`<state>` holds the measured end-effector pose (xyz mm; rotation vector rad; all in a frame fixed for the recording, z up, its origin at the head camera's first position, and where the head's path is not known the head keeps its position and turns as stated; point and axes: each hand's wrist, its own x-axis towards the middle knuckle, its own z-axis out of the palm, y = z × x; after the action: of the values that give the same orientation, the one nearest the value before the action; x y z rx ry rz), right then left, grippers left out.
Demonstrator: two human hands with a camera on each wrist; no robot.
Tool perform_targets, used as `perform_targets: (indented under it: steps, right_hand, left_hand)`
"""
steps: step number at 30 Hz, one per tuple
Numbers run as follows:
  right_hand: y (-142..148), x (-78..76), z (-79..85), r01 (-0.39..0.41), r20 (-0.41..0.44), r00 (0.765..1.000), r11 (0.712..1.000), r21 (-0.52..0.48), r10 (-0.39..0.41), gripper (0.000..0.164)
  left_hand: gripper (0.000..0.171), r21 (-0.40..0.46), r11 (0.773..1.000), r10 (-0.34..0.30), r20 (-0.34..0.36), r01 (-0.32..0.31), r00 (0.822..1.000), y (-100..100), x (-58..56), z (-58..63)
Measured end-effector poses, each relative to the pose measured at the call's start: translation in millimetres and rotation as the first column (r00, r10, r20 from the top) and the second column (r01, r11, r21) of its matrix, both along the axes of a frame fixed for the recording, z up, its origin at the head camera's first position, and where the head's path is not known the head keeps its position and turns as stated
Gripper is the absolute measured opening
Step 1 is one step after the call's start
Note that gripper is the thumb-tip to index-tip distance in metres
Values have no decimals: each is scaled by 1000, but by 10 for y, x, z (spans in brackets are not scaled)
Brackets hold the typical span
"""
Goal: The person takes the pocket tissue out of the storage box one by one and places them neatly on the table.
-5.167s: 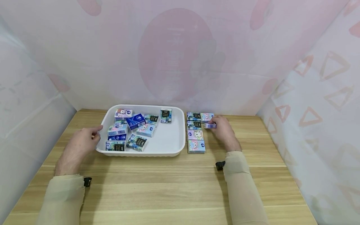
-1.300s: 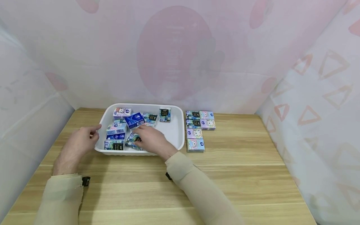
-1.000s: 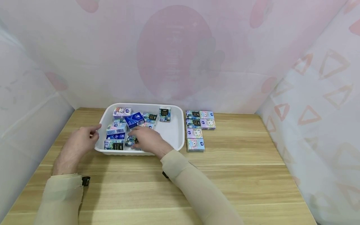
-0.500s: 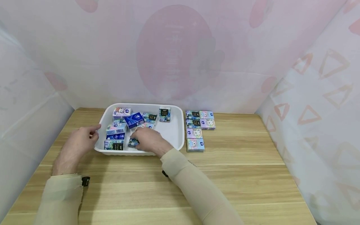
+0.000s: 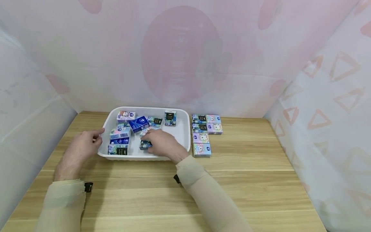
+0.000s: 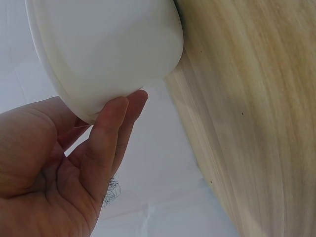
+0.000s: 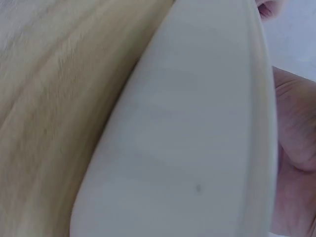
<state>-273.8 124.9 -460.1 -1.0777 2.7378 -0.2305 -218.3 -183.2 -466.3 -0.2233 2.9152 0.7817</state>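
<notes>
Way through between the sleeves (image 5: pixel 61 206); packs (image 5: pixel 139 125) crowd the left of the white tray (image 5: pixel 182 137).
We have room over the table (image 5: pixel 136 199) and at the tray's right end. The left hand (image 5: pixel 82 146) blocks the left rim, the right hand (image 5: pixel 162 142) reaches over the front; more packs (image 5: pixel 201 138) lie just beside the right rim, and the backdrop (image 5: pixel 116 74) rises behind.

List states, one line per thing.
Left hand: pinches the rim of the white tray.
White tray: upright on the table, partly filled.
Right hand: grips the dark floral pack.
Dark floral pack: in tray, partly hidden.
Central dark blue pack: askew, unheld.
Left dark blue pack: partly covered.
Six table packs: in two columns.
Other tray packs: jumbled.
</notes>
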Motion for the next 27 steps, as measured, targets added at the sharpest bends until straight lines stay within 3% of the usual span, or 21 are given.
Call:
perform_targets:
  steps: [11,27]
  right_hand:
    - [386,-28,147,29,6,1000,996,-83,-29,55]
    - [1024,-65,349,137,59,990,969,-204,-128,61]
  left_hand:
    - [55,6,1000,-1,-4,1,1000,0,4,3]
    - [55,17,1000,-4,3,4,1000,-6,10,-11]
